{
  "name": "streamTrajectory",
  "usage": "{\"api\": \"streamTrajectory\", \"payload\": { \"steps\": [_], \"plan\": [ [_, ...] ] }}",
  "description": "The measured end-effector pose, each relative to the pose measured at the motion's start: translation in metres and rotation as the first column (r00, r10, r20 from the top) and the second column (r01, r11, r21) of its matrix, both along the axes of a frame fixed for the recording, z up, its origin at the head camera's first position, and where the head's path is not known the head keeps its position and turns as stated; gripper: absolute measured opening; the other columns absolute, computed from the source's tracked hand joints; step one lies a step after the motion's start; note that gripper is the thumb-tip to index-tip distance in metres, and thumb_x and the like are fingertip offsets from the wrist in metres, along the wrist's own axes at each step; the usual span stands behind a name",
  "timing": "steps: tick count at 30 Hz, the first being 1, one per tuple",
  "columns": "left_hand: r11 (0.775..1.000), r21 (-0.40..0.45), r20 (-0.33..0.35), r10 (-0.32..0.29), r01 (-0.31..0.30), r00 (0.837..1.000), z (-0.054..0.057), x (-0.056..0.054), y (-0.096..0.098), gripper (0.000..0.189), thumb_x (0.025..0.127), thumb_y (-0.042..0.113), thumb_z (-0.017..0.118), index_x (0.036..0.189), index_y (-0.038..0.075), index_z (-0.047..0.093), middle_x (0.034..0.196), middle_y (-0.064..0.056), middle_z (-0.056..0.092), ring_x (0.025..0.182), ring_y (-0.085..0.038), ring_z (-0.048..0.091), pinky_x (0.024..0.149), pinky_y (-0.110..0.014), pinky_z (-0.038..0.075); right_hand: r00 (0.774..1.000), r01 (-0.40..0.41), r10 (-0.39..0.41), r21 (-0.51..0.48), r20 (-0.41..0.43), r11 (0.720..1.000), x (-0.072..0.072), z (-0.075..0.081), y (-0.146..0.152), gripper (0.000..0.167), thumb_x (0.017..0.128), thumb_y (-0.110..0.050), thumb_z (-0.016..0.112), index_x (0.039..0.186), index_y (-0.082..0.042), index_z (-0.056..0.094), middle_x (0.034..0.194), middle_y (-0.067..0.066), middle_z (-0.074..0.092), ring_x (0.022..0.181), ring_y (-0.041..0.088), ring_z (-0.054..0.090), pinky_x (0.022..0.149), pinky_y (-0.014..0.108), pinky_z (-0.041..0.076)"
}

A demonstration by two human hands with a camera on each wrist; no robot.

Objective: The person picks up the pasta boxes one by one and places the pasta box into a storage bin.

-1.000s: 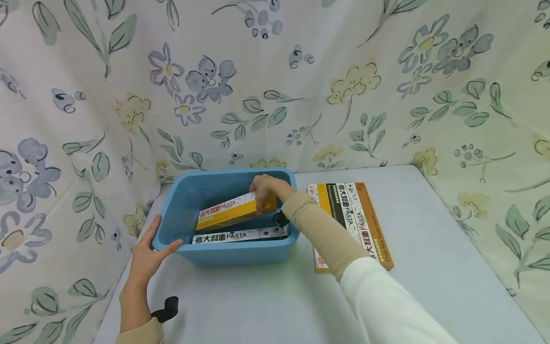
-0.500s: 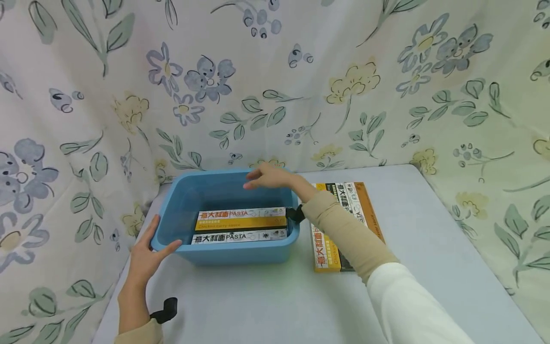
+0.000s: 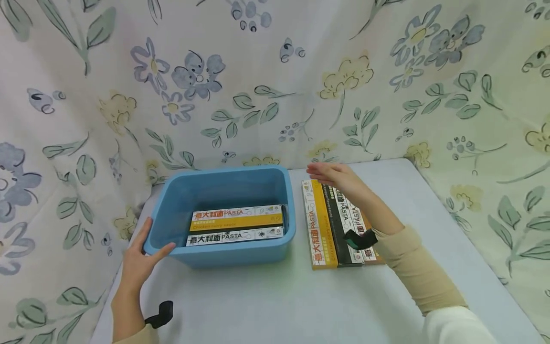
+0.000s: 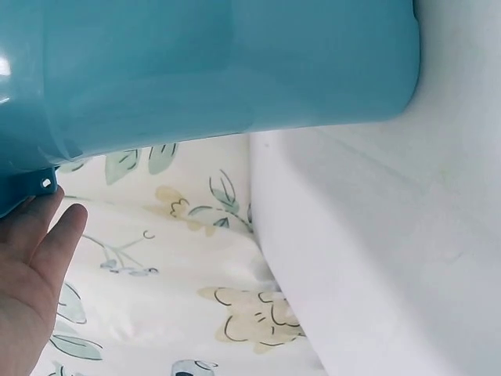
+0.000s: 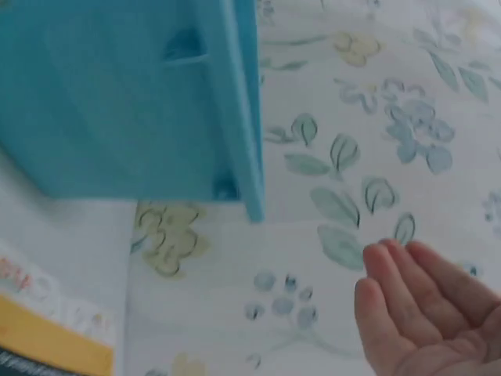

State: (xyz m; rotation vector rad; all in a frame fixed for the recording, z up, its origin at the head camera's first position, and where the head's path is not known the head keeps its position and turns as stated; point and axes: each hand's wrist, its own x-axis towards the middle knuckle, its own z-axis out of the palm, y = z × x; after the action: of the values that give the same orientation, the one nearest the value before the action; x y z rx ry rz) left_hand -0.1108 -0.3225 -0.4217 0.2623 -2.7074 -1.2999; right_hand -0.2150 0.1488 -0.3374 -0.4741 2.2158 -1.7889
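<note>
In the head view a blue plastic bin (image 3: pixel 232 260) holds two pasta boxes lying side by side: a yellow-sided one (image 3: pixel 236 221) and a dark one with a white top (image 3: pixel 234 236) nearest the front wall. My left hand (image 3: pixel 139 260) rests on the bin's front left corner, thumb and straight fingers spread along the rim. Its fingers touch the underside of the rim (image 4: pixel 27 188) in the left wrist view. My right hand (image 3: pixel 343 181) is in the air over the far end of several pasta boxes (image 3: pixel 322 229), fingers straight and holding nothing.
The table (image 3: pixel 266 306) is covered in pale cloth. A floral curtain (image 3: pixel 258 86) hangs behind it and along both sides. The pasta boxes outside lie flat, side by side, just right of the bin.
The yellow-sided box has gone from tilted in my right hand to lying in the bin, let go. My right hand has risen out and moved right. My left hand stays on the rim.
</note>
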Motion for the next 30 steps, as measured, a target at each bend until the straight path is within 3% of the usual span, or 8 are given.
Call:
{"api": "streamTrajectory", "payload": {
  "steps": [3, 7, 12, 16, 19, 22, 25, 30],
  "plan": [
    [1.0, 0.001, -0.006, 0.003, -0.003, 1.0, 0.001, -0.001, -0.001, 0.095, 0.085, 0.028, 0.074, 0.157, 0.021, 0.013, 0.159, -0.023, 0.014, 0.136, -0.055, 0.025, 0.102, -0.071, 0.028, 0.995, 0.101, -0.101, -0.004, 0.007, 0.995, 0.018, -0.012, 0.025, 0.057, 0.106, -0.034, 0.038, 0.144, 0.009, 0.038, 0.147, 0.024, 0.041, 0.135, 0.037, 0.041, 0.113, 0.041, 0.031],
    [1.0, 0.004, -0.008, 0.005, -0.005, 1.0, 0.002, 0.0, -0.001, 0.095, 0.085, 0.028, 0.074, 0.157, 0.021, 0.013, 0.158, -0.024, 0.014, 0.136, -0.056, 0.025, 0.101, -0.072, 0.028, 0.971, 0.239, -0.237, 0.082, -0.026, 0.968, 0.045, -0.026, 0.053, 0.061, 0.105, -0.037, 0.039, 0.145, 0.009, 0.037, 0.147, 0.025, 0.04, 0.135, 0.038, 0.04, 0.113, 0.046, 0.029],
    [1.0, 0.008, -0.018, -0.003, 0.003, 1.0, 0.002, 0.0, -0.002, 0.095, 0.085, 0.026, 0.074, 0.157, 0.02, 0.012, 0.158, -0.026, 0.015, 0.135, -0.057, 0.025, 0.1, -0.073, 0.028, 0.924, 0.38, -0.38, 0.189, -0.037, 0.906, 0.073, -0.055, 0.082, 0.066, 0.104, -0.042, 0.04, 0.145, 0.01, 0.035, 0.146, 0.028, 0.04, 0.135, 0.043, 0.037, 0.111, 0.056, 0.028],
    [1.0, 0.0, -0.006, -0.003, 0.003, 1.0, 0.001, 0.0, -0.003, 0.096, 0.085, 0.027, 0.074, 0.157, 0.02, 0.012, 0.158, -0.026, 0.014, 0.135, -0.057, 0.024, 0.099, -0.072, 0.029, 0.878, 0.461, -0.477, 0.304, -0.023, 0.834, 0.09, -0.09, 0.099, 0.07, 0.103, -0.045, 0.041, 0.146, 0.009, 0.034, 0.147, 0.031, 0.036, 0.136, 0.049, 0.031, 0.107, 0.065, 0.026],
    [1.0, -0.003, 0.002, -0.003, 0.003, 1.0, 0.0, 0.001, -0.004, 0.096, 0.085, 0.028, 0.074, 0.157, 0.021, 0.011, 0.158, -0.025, 0.013, 0.135, -0.057, 0.024, 0.1, -0.072, 0.029, 0.851, 0.494, -0.523, 0.406, -0.043, 0.769, 0.099, -0.118, 0.105, 0.072, 0.101, -0.045, 0.047, 0.147, 0.008, 0.032, 0.147, 0.033, 0.033, 0.135, 0.052, 0.03, 0.105, 0.065, 0.03],
    [1.0, -0.004, 0.001, -0.003, 0.003, 1.0, 0.0, 0.001, -0.003, 0.096, 0.085, 0.028, 0.074, 0.157, 0.021, 0.011, 0.159, -0.023, 0.013, 0.136, -0.057, 0.023, 0.1, -0.072, 0.029, 0.847, 0.49, -0.528, 0.469, -0.059, 0.734, 0.106, -0.143, 0.107, 0.074, 0.099, -0.042, 0.052, 0.148, 0.009, 0.028, 0.147, 0.035, 0.029, 0.132, 0.056, 0.031, 0.104, 0.062, 0.033],
    [1.0, -0.004, 0.001, -0.003, 0.003, 1.0, -0.001, 0.001, -0.003, 0.096, 0.085, 0.028, 0.074, 0.157, 0.021, 0.011, 0.159, -0.023, 0.013, 0.136, -0.056, 0.023, 0.1, -0.072, 0.029, 0.845, 0.481, -0.534, 0.481, -0.03, 0.733, 0.112, -0.162, 0.106, 0.078, 0.098, -0.04, 0.055, 0.149, 0.01, 0.022, 0.15, 0.035, 0.024, 0.133, 0.055, 0.028, 0.106, 0.06, 0.032],
    [1.0, 0.002, 0.007, 0.001, -0.001, 1.0, -0.001, 0.001, -0.001, 0.096, 0.085, 0.028, 0.074, 0.157, 0.02, 0.011, 0.159, -0.024, 0.012, 0.136, -0.057, 0.023, 0.1, -0.071, 0.029, 0.808, 0.509, -0.588, 0.47, 0.029, 0.721, 0.118, -0.18, 0.098, 0.083, 0.096, -0.042, 0.057, 0.151, 0.008, 0.018, 0.15, 0.035, 0.025, 0.133, 0.053, 0.032, 0.104, 0.06, 0.036]
  ]
}}
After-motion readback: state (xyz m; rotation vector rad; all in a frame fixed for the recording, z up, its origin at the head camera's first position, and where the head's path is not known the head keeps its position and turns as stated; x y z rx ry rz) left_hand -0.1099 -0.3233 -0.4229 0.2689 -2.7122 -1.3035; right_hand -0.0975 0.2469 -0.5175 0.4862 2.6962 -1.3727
